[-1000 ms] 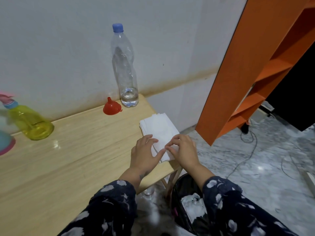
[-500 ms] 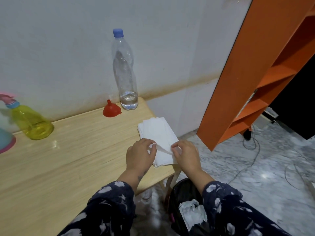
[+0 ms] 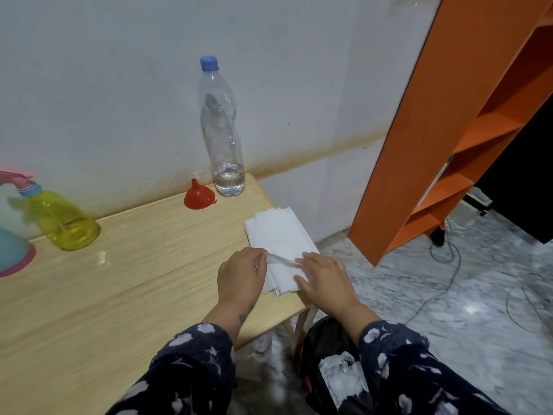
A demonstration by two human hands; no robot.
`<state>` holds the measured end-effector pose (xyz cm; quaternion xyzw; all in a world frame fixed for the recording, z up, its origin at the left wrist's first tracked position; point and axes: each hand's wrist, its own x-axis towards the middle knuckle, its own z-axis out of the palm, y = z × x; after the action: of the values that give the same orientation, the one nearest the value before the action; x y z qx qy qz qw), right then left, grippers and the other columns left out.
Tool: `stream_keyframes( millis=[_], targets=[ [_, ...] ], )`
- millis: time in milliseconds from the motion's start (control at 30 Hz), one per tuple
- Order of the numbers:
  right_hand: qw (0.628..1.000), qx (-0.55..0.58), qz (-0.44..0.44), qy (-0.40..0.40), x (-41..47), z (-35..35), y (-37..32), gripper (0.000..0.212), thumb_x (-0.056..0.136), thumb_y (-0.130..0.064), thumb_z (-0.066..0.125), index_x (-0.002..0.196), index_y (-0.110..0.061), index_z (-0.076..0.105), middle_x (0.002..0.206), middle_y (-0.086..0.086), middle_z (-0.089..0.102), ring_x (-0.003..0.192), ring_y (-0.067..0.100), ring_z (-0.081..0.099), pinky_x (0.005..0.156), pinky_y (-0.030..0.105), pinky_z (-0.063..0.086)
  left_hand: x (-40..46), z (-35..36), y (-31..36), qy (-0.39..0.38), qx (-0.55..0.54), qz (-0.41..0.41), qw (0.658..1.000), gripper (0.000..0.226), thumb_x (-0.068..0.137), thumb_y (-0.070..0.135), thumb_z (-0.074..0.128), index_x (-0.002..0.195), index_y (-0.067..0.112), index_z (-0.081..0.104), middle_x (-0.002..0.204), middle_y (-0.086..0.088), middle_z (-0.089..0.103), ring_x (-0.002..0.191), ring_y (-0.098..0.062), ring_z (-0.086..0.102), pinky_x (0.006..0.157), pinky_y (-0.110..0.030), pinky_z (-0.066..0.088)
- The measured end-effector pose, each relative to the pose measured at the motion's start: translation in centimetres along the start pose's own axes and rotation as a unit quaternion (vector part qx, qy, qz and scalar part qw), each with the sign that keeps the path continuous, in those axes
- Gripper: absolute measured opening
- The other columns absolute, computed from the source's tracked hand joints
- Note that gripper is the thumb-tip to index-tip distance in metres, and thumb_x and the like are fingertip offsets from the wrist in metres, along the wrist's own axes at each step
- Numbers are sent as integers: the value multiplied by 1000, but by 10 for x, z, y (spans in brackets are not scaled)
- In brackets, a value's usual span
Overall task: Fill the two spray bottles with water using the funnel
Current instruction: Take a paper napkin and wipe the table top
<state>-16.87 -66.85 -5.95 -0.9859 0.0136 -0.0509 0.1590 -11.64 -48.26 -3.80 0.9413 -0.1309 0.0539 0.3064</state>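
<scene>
A yellow spray bottle (image 3: 64, 223) with a pink and blue head stands at the table's far left, and part of a blue one (image 3: 13, 254) shows at the left edge. A red funnel (image 3: 199, 196) lies mouth-down by the wall, beside a tall clear water bottle (image 3: 223, 139) with a blue cap and a little water in its bottom. At the table's right end lies a stack of white tissues (image 3: 278, 235). My left hand (image 3: 241, 280) pinches the top sheet's near edge, lifting it. My right hand (image 3: 323, 280) rests flat on the stack.
The wooden table (image 3: 119, 289) runs along a grey wall. An orange shelf unit (image 3: 454, 121) leans at the right. Below the table's right end a black bin (image 3: 329, 369) holds crumpled tissue. Cables (image 3: 449, 265) trail over the marble floor.
My left hand has moved left and lifted the near edge of the top tissue, while my right hand has flattened onto the stack. The view has shifted slightly downward.
</scene>
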Motion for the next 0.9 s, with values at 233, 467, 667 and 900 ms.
stream_keyframes(
  millis=[233,467,667,900],
  targets=[
    [1000,-11,13,16,-1,3,-6,33,96,-28,47,126,-26,61,138,-5,55,132,15,45,111,41,23,-1,-9,-7,10,2,-9,1000,26,100,25,45,104,18,70,99,3,71,91,-21,63,78,-37,48],
    [992,24,2,121,10,-4,-23,27,86,-28,64,113,-28,66,112,-6,63,110,18,54,93,30,29,-2,-8,-13,-8,-30,-7,999,24,99,31,47,106,26,69,100,12,70,90,-14,62,79,-36,49],
    [979,148,32,140,24,-11,-30,5,80,-21,75,78,-20,70,87,-6,71,90,15,61,87,34,46,1,-10,-15,19,-67,-10,998,22,98,30,49,106,25,69,102,12,68,91,-12,61,78,-37,50],
    [895,422,99,105,54,-52,-59,9,78,-18,77,79,-16,68,79,-4,72,77,2,66,75,15,50,37,-34,3,93,-136,-37,986,19,99,35,47,105,32,65,101,11,45,81,-8,53,61,-29,45]
  ],
)
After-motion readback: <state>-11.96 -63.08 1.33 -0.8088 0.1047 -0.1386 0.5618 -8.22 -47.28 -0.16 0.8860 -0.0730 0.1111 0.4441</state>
